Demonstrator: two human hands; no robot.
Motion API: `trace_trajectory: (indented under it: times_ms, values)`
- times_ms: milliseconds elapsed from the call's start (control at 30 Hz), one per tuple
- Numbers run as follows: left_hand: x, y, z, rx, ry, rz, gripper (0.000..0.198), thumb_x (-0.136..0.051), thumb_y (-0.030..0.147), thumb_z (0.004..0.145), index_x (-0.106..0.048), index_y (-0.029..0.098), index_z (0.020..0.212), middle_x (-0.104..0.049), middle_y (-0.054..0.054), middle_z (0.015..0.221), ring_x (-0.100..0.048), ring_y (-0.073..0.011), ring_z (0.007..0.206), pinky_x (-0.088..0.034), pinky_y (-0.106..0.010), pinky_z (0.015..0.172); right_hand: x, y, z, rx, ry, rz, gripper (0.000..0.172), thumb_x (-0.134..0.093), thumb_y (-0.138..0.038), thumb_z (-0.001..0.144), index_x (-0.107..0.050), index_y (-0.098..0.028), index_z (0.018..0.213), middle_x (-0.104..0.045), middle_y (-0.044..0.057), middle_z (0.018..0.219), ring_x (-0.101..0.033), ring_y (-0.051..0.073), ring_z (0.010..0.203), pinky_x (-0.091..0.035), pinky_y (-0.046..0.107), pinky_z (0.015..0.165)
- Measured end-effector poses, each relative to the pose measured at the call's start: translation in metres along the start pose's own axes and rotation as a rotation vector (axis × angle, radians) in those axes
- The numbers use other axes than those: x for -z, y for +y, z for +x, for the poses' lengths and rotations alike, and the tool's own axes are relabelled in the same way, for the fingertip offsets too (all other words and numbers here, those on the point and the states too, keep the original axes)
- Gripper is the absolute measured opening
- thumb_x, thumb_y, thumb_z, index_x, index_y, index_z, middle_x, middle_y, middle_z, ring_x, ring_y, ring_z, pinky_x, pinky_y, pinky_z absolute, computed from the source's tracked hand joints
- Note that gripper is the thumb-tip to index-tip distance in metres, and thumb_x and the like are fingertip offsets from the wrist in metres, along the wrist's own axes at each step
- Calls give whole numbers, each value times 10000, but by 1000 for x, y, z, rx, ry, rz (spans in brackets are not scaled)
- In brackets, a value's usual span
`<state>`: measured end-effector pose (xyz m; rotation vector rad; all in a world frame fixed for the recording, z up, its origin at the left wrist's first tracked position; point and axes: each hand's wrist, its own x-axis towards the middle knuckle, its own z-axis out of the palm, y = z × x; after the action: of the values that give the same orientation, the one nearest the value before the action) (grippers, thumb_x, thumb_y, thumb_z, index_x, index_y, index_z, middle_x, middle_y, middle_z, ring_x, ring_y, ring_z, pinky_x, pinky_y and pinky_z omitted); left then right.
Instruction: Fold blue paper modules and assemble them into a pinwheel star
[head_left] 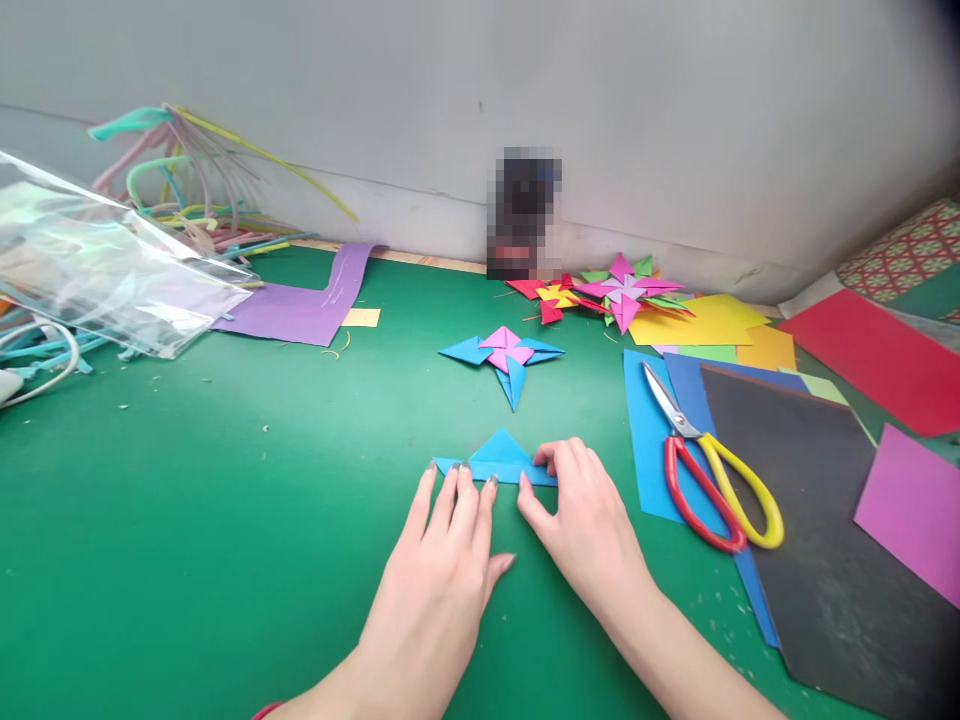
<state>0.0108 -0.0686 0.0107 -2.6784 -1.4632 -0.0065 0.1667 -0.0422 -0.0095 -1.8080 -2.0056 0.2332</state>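
A blue folded paper lies flat on the green table, a long strip with a triangular peak at its far side. My left hand rests with fingers stretched out, their tips pressing on the strip's left half. At the strip's right end, the thumb and bent fingers of my right hand pinch the paper and cover its tip. Just beyond it sits a folded paper star with a pink centre and blue points.
Red-and-yellow-handled scissors lie on a black sheet and blue paper at right. More paper stars sit at the back by yellow paper. At left are purple paper, a clear plastic bag and pipe cleaners.
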Motion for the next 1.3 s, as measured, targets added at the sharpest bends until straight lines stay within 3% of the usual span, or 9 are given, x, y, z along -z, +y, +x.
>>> trace_trajectory:
  times_ms: [367, 600, 700, 867, 1033, 1200, 1300]
  values:
    - [-6, 7, -2, 16, -34, -34, 754, -301, 594, 791, -394, 18, 1268, -399, -233, 1297, -330, -336, 1225, -264, -464, 1016, 2, 0, -1, 14, -7, -31, 62, -470, -206, 783, -480, -179, 838, -498, 49, 783, -496, 204, 738, -415, 335, 672]
    - [-4, 3, -4, 3, -55, -62, 737, -457, 546, 750, -258, 168, 1350, -379, -207, 1320, -342, -332, 1220, -310, -476, 977, 1, 5, -1, 37, -48, 3, 113, -434, -111, 776, -477, -170, 862, -492, 55, 813, -485, 204, 769, -404, 335, 700]
    - [-5, 2, -5, -6, -50, -62, 700, -460, 524, 761, -251, 212, 1351, -396, -191, 1311, -359, -327, 1211, -309, -489, 971, 2, 7, -2, 45, -51, 17, 126, -424, -100, 779, -475, -169, 871, -490, 58, 818, -482, 206, 770, -401, 336, 697]
    - [-6, 0, -5, 11, -20, -74, 630, -355, 519, 813, -376, 112, 1294, -414, -204, 1292, -372, -317, 1201, -309, -458, 982, 2, 9, -3, 60, -67, 29, 151, -413, -87, 781, -480, -171, 887, -495, 60, 833, -482, 206, 771, -398, 335, 695]
    - [-2, -2, -1, -15, 9, -70, 564, -388, 473, 819, -452, 95, 1233, -474, -197, 1225, -428, -311, 1142, -325, -454, 962, 2, 8, -3, 61, -60, 26, 154, -413, -85, 777, -484, -174, 882, -501, 59, 826, -485, 208, 766, -398, 335, 692]
    - [3, -18, 12, -41, 18, -53, 376, -384, 324, 857, -513, 113, 1139, -562, -135, 1019, -547, -244, 889, -452, -383, 763, 2, 7, -2, 48, -30, 71, 124, -423, -103, 779, -492, -178, 850, -505, 60, 823, -486, 208, 771, -396, 339, 702]
    - [6, -33, 20, -102, 7, -38, 265, -357, 181, 860, -550, 148, 1038, -559, -76, 869, -542, -189, 715, -462, -339, 653, 2, 10, -2, -16, 18, 248, 89, -452, -146, 787, -488, -187, 858, -500, 33, 765, -491, 178, 706, -407, 309, 660]
